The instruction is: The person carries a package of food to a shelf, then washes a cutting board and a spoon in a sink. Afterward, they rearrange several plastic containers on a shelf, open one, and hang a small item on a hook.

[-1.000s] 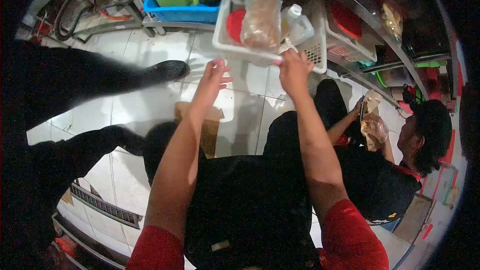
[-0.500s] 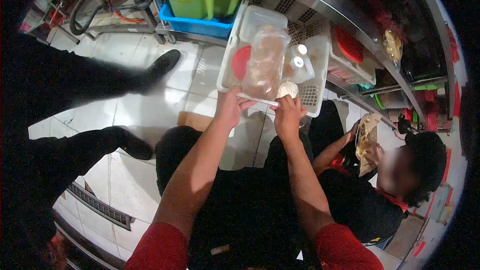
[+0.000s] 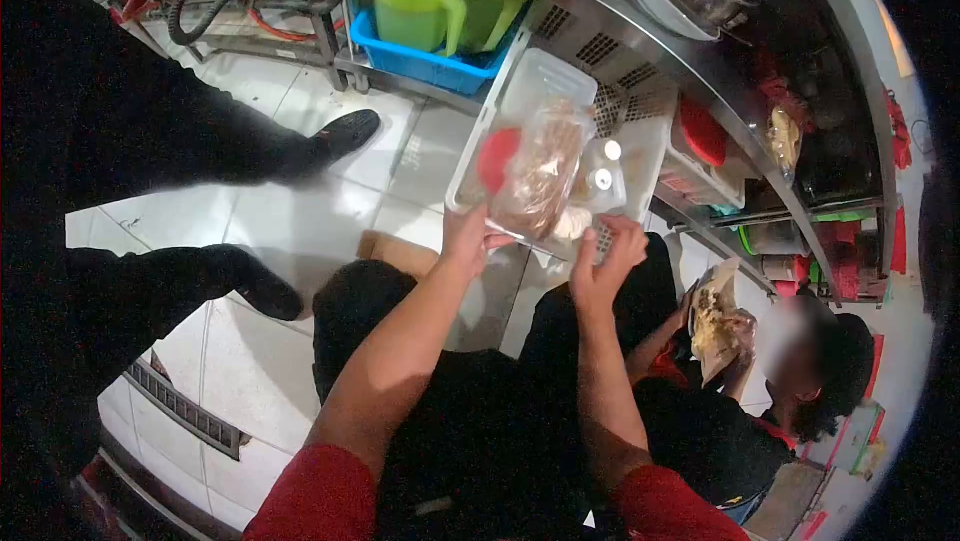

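A white plastic basket [image 3: 460, 163] sits pulled out from beneath a metal shelf. In it lie a clear plastic bag of brownish food [image 3: 545, 176], a red round thing [image 3: 497, 159], containers with white caps [image 3: 603, 179] and a whitish round item [image 3: 572, 224]. My left hand [image 3: 468, 241] is closed at the basket's near left edge, by the lower end of the bag; whether it grips rim or bag is hard to tell. My right hand [image 3: 608, 263] is at the near right corner, thumb and fingers apart, touching or close to the rim.
Green pitchers [image 3: 412, 11] stand in a blue tray [image 3: 430, 63] under the shelf [image 3: 690, 61]. A person [image 3: 700, 411] crouches at the right, holding food in brown paper [image 3: 722, 326]. Another person's legs and black shoes [image 3: 350, 133] are at the left. Cardboard [image 3: 398, 253] lies on the floor.
My right hand has left the bag's lower edge and shifted right, its fingers spreading. The bag lies lower and more crumpled. The whole view has shifted slightly.
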The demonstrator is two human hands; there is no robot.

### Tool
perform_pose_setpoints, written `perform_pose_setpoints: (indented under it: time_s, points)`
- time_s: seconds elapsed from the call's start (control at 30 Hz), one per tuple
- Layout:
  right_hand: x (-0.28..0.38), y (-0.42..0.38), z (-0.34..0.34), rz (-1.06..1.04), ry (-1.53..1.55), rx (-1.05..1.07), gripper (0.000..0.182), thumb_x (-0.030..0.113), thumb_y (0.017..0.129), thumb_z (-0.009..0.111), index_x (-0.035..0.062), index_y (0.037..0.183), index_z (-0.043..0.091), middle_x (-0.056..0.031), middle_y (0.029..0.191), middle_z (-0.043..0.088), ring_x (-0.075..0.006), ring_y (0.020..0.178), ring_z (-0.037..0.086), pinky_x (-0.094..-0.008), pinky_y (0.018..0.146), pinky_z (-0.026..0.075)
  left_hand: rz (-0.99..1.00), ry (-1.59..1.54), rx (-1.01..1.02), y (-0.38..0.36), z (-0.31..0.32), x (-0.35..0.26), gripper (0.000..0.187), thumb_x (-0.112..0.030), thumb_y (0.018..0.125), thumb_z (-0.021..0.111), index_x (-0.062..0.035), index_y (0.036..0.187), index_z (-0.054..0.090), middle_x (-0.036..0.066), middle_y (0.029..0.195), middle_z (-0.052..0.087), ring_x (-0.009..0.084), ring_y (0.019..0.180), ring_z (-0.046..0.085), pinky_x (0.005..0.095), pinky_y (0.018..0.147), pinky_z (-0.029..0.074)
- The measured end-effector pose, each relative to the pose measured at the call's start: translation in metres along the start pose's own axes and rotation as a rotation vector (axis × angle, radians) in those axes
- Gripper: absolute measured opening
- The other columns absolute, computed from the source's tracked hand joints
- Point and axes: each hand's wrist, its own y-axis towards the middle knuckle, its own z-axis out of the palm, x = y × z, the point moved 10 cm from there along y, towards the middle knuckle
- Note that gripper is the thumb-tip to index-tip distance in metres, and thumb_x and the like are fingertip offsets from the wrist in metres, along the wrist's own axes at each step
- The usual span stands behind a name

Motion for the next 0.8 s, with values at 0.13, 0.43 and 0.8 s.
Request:
perform_pose_setpoints:
  time_s: [0.13,0.43,0.8]
  points:
    - [-0.023,0.078,-0.012,0.023,0.165,-0.15,0.03,0.02,0.086,0.062,-0.0018,0.106,0.057,-0.0174,0.098,0.057,-0.03,0.094,0.056,-0.0386,0.084,0.043,-0.013,-0.039,0.024,0.012,-0.013,0.016,0.04,-0.011,0.093,0.046,0.0028,0.13,0.041,0.021,0.112,0.061,0.0347,0.09,0.069,0.0472,0.071,0.062]
    - [-0.13,0.175,0.182,0.534,0.427,0.436,0.052,0.032,0.084,0.067,0.0006,0.124,0.056,-0.0118,0.09,0.068,-0.0173,0.074,0.063,-0.0326,0.066,0.051,0.076,-0.046,0.026,0.021,-0.019,0.01,0.042,-0.011,0.093,0.045,0.0037,0.131,0.032,0.023,0.115,0.056,0.0393,0.087,0.067,0.0495,0.067,0.063]
    - [-0.125,0.19,0.186,0.43,0.2,0.605,0.035,0.028,0.077,0.067,-0.0043,0.09,0.068,-0.0194,0.082,0.069,-0.0303,0.076,0.068,-0.0388,0.074,0.053,0.069,-0.122,0.019,0.019,-0.02,0.012,0.037,-0.008,0.088,0.049,0.005,0.121,0.041,0.019,0.1,0.061,0.034,0.08,0.068,0.045,0.062,0.063]
